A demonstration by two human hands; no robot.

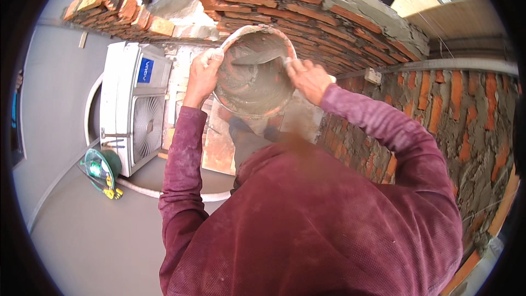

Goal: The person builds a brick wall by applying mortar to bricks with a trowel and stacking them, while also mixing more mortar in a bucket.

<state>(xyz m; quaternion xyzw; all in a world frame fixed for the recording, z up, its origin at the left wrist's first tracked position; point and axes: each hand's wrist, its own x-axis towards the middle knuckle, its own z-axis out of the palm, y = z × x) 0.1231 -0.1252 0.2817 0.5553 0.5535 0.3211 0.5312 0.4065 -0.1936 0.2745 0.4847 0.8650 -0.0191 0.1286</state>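
A round bucket (282, 34) with a mortar-smeared rim is tilted so that its inside faces me. Grey wet mortar (252, 90) coats its bottom and walls. My left hand (204, 74) is closed on the left side of the rim, thumb on top. At the right side of the rim, my right hand (308, 78) is closed round a trowel (260, 56). The trowel's grey blade reaches into the bucket's upper part, and most of its handle is hidden in my fist. Whether those fingers also grip the rim, I cannot tell.
Beyond the bucket rises a brick wall (307, 11) topped with mortar; another brick wall (438, 115) stands at right. A white air-conditioner unit (123, 126) is at left, beside a green bucket (109, 164). A pale hose (142, 190) crosses the floor.
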